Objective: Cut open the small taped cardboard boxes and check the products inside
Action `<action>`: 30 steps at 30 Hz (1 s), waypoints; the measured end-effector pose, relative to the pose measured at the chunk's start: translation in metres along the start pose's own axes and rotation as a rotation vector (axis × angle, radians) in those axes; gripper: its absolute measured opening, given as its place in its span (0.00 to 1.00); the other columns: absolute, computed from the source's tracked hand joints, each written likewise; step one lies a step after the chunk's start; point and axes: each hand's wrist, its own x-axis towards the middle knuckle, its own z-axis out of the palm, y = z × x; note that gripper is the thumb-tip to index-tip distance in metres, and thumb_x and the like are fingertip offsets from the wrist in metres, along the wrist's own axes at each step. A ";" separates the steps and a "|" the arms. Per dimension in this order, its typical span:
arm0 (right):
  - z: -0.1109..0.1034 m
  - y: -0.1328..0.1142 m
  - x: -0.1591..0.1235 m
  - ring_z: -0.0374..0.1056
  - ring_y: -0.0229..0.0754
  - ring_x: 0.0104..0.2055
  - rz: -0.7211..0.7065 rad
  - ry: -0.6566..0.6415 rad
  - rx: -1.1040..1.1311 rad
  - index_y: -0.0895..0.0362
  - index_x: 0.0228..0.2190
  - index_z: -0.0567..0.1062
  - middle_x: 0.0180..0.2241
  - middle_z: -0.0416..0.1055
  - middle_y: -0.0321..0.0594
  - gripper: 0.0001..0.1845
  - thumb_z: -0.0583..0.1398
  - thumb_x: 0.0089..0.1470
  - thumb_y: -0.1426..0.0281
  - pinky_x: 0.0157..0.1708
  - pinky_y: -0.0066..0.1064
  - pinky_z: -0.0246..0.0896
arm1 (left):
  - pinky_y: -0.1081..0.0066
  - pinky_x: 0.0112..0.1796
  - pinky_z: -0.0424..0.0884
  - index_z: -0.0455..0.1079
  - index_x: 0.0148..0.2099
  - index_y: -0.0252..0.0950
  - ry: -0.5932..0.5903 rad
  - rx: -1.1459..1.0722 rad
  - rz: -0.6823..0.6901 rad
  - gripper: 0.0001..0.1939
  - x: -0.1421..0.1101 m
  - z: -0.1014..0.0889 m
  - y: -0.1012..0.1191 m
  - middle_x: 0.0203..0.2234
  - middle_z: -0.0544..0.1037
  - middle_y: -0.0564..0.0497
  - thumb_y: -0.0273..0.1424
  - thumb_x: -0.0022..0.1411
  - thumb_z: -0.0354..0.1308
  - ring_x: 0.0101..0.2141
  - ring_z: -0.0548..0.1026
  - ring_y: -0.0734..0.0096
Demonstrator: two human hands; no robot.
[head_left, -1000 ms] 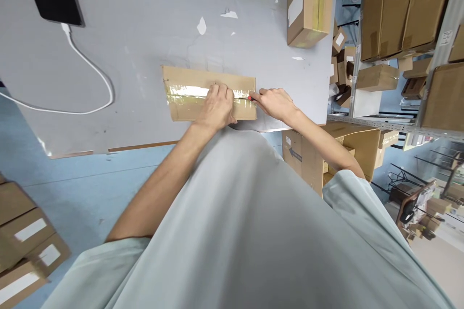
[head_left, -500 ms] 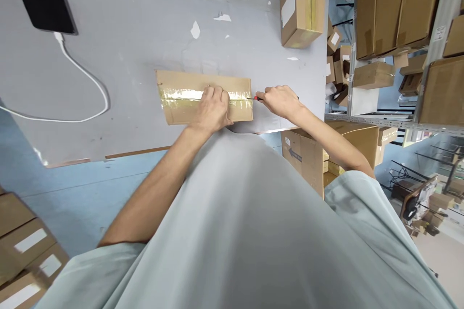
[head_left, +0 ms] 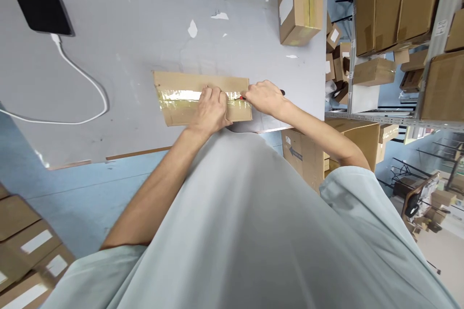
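A cardboard box [head_left: 181,116] lies on the grey table with shiny clear tape [head_left: 177,95] running along the middle of its top. My left hand [head_left: 212,107] grips the box right of its centre, fingers bent on the tape and thumb down by the near edge. My right hand [head_left: 264,96] is closed round a box cutter [head_left: 283,92] at the right end of the box. The cutter's red front shows over the tape seam, and its black end sticks out behind the fist. Most of its handle is hidden by my fingers.
A black phone [head_left: 38,0] with a white cable [head_left: 85,72] lies at the table's far left. Another taped box [head_left: 302,9] stands at the back right. An open carton [head_left: 304,154] sits beyond the near right edge. Shelves with boxes [head_left: 391,9] rise on the right.
My right hand has moved left with the box cutter, from just past the box's right end to over the tape. My left hand keeps its hold on the box.
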 end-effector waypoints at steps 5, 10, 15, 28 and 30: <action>-0.007 0.001 -0.006 0.81 0.63 0.55 0.070 -0.005 -0.038 0.58 0.57 0.85 0.53 0.87 0.60 0.21 0.53 0.79 0.70 0.53 0.48 0.68 | 0.26 0.70 0.63 0.69 0.66 0.34 0.037 0.026 0.026 0.41 -0.002 0.000 0.001 0.62 0.76 0.26 0.41 0.54 0.77 0.67 0.71 0.17; -0.008 -0.002 -0.006 0.82 0.62 0.54 0.070 0.013 -0.023 0.58 0.59 0.85 0.53 0.87 0.59 0.21 0.54 0.79 0.70 0.53 0.48 0.67 | 0.26 0.70 0.64 0.70 0.65 0.36 0.063 0.035 0.025 0.37 -0.005 -0.001 0.005 0.59 0.77 0.29 0.42 0.57 0.76 0.66 0.72 0.21; -0.006 -0.001 -0.001 0.81 0.63 0.56 0.045 0.029 -0.011 0.58 0.59 0.86 0.53 0.87 0.59 0.22 0.54 0.81 0.67 0.52 0.47 0.67 | 0.26 0.72 0.62 0.70 0.65 0.35 0.068 0.051 0.020 0.37 -0.007 0.000 0.007 0.59 0.77 0.29 0.40 0.57 0.76 0.66 0.72 0.21; -0.007 -0.008 0.013 0.80 0.66 0.59 0.012 0.027 -0.007 0.58 0.58 0.86 0.52 0.87 0.58 0.21 0.56 0.80 0.64 0.55 0.51 0.71 | 0.27 0.72 0.62 0.70 0.65 0.35 0.071 0.050 0.026 0.37 -0.010 0.004 0.004 0.60 0.77 0.29 0.40 0.58 0.76 0.67 0.71 0.22; -0.007 -0.012 0.016 0.80 0.67 0.60 -0.018 0.025 0.013 0.59 0.58 0.85 0.51 0.87 0.58 0.21 0.56 0.81 0.62 0.56 0.52 0.72 | 0.26 0.72 0.61 0.69 0.66 0.34 0.052 0.058 0.030 0.39 -0.010 0.005 0.002 0.61 0.76 0.28 0.40 0.57 0.77 0.67 0.71 0.21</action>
